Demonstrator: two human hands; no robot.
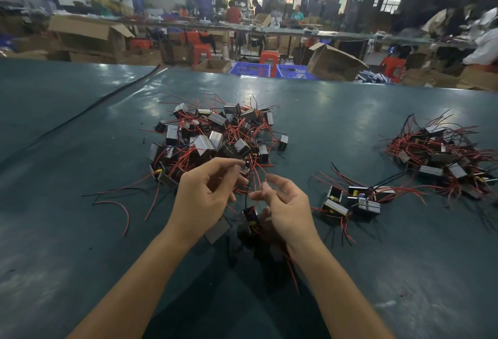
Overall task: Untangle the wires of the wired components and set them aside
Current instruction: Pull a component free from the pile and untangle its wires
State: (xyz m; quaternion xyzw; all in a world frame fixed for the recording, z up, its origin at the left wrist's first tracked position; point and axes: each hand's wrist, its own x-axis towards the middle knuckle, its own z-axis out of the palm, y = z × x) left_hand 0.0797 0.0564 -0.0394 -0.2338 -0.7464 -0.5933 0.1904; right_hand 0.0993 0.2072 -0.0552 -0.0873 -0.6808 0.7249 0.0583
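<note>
The left hand (207, 190) has thumb and forefinger closed on thin red and black wires (249, 174) just at the near edge of a large heap of metal-cased wired components (215, 136) in the middle of the dark teal table mat (80, 257). The right hand (285, 209), just right of the left hand, pinches a single red wire (265, 180) between thumb and forefinger, with its other fingers loosely curled. Between and below the two hands hangs a small black block-shaped component (250, 218); it is blurred, and which of the pinched wires run to it cannot be told. A flat grey piece (218, 229) beside it, half behind the left wrist, is too blurred to make out.

To the right on the mat lies a small group of four or so components (353, 201), their red wires spread out, and further right a second heap (442, 155) that the right edge of the view cuts off. No lettering on any component can be read. Beyond the far edge of the mat stand a tilted brown cardboard box (334, 65), its print too smeared to read, blue plastic crates (292, 72) and red plastic stools (268, 59); the people working at the far tables are dim and blurred
</note>
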